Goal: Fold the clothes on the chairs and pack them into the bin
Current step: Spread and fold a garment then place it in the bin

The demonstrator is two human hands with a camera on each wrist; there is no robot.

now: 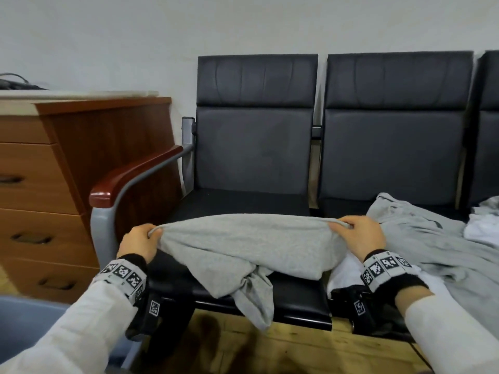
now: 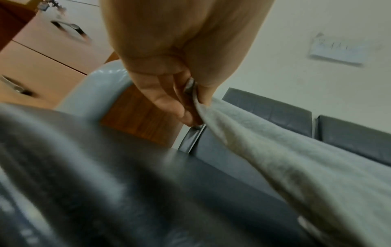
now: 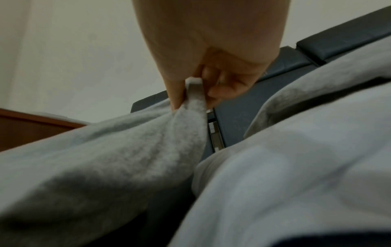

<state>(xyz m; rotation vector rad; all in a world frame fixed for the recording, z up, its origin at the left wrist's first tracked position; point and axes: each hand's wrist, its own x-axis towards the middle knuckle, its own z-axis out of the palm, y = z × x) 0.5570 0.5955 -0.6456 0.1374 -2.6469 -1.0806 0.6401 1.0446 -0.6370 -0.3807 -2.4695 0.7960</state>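
A light grey garment [image 1: 243,244] hangs stretched between my hands over the black seat of the left chair [image 1: 243,203]. My left hand [image 1: 140,241] pinches its left corner, and my right hand [image 1: 359,233] pinches its right corner. Part of the cloth droops over the seat's front edge. In the left wrist view my left hand [image 2: 190,93] nips the grey garment [image 2: 275,158] between thumb and fingers. In the right wrist view my right hand [image 3: 190,93] pinches a fold of the grey garment [image 3: 127,150].
Another grey garment [image 1: 421,238] and white clothes [image 1: 483,228] lie on the chair [image 1: 394,157] to the right. A wooden drawer cabinet [image 1: 54,184] stands at the left beside the chair's red-capped armrest [image 1: 129,176]. A blue bin edge [image 1: 24,317] shows bottom left.
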